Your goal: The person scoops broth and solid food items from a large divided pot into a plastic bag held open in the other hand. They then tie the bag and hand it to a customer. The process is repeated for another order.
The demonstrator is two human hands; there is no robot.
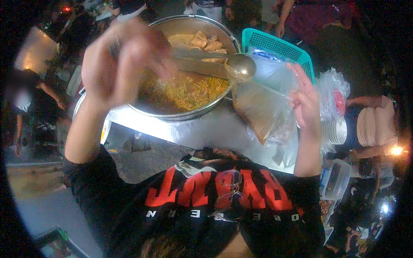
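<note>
My left hand (129, 61), blurred, is raised over the near-left side of a large round steel pot (184, 116). It grips a steel ladle (244, 67) whose bowl is at the mouth of a clear plastic bag (274, 93). Brown broth (255, 119) fills the bag's lower corner. My right hand (303, 93) holds the bag's other side, its fingers partly raised. Inside the pot, a metal divider (203, 68) seems to separate brownish chunks (206, 42) in broth from a stew with chopped green stems (193, 93).
Behind the bag is a turquoise plastic basket (277, 40) with plastic packaging. Farther right are bundled plastic bags (335, 87), stacked white bowls (335, 132) and a clear plastic container (335, 180). The pot stands on a shiny metal counter (206, 129). Other people stand around it.
</note>
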